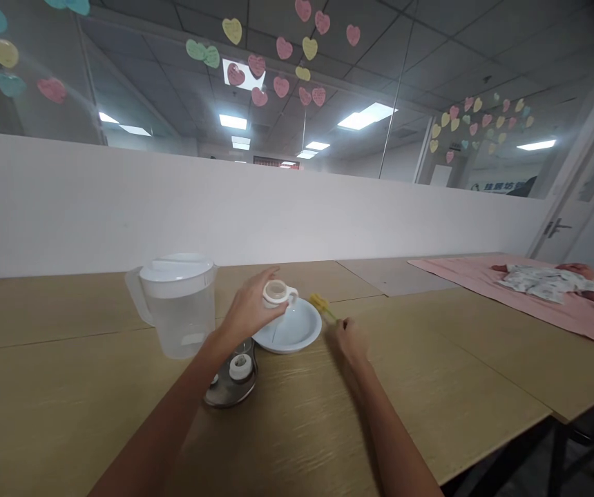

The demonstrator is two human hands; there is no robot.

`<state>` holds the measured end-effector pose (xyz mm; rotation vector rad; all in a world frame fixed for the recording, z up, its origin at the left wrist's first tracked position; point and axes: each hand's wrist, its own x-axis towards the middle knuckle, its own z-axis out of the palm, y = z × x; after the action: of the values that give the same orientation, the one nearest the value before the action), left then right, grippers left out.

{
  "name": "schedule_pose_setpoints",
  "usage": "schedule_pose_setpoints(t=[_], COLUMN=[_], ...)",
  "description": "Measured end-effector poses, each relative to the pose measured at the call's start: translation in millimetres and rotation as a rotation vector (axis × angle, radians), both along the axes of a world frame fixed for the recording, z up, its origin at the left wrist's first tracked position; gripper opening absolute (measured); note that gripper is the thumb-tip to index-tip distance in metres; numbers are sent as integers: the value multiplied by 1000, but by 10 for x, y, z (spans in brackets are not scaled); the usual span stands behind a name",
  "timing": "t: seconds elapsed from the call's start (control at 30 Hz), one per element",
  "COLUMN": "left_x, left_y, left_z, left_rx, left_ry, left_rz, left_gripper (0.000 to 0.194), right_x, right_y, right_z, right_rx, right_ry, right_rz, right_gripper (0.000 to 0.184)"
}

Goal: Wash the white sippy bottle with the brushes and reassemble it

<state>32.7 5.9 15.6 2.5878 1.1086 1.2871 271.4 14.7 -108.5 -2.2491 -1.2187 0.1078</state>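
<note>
My left hand [250, 304] is closed around a small white cup-like piece [276, 291] with a loop handle and a round opening, above a white bowl [304, 337]. In my right hand [351, 338] is a thin green-handled brush with a yellow head [320, 302]; the head is just right of the bowl's rim. Below my left forearm, partly covered by it, lies a metal tray [224, 397]. On the tray are a white ring-shaped piece [240, 367] and a clear object, mostly hidden.
A lidded clear pitcher [183, 321] stands left of the bowl on the wooden table [297, 435]. Far right, a doll in a patterned garment [545, 281] lies on a pink cloth [463, 279]. Behind runs a white wall [276, 214] with glass above.
</note>
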Motion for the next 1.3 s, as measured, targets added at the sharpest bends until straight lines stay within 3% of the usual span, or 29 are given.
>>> schedule_pose_setpoints(t=[0.13,0.3,0.43,0.63,0.73,0.83,0.9,0.97,1.07,1.13,1.2,1.3], left_x=[260,475,484,425,321,129,-31,-193,-391,-470,-510,-532], left_y=[-382,-617,-584,-511,-474,-369,-251,-109,103,223,319,426], left_z=[36,-145,-234,-249,-158,25,136,182,84,-59,-213,-390], left_rx=[-226,-261,-212,-190,-244,-305,-337,-403,-567,-693,-828,-955], left_ry=[62,360,517,684,624,446,360,382,504,570,621,675], left_rz=[-162,-308,-245,-180,-225,-255,-185,-25,241,309,334,364], left_gripper=[63,59,52,37,43,35,29,26,11,4,10,15], right_x=[-40,-27,-4,-11,-30,-89,-159,-247,-397,-503,-609,-745], right_y=[36,56,65,65,37,2,3,43,176,292,406,545], right_z=[-73,-123,-137,-137,-113,-17,109,280,565,705,760,684], right_rx=[-43,-126,-150,-180,-166,-37,101,199,202,120,-47,-253], right_ry=[-39,-95,-108,-112,-106,-104,-119,-151,-203,-153,22,228], right_rz=[69,125,140,181,171,112,94,146,379,592,757,843], right_gripper=[34,32,33,34,30,26,25,24,18,16,16,15])
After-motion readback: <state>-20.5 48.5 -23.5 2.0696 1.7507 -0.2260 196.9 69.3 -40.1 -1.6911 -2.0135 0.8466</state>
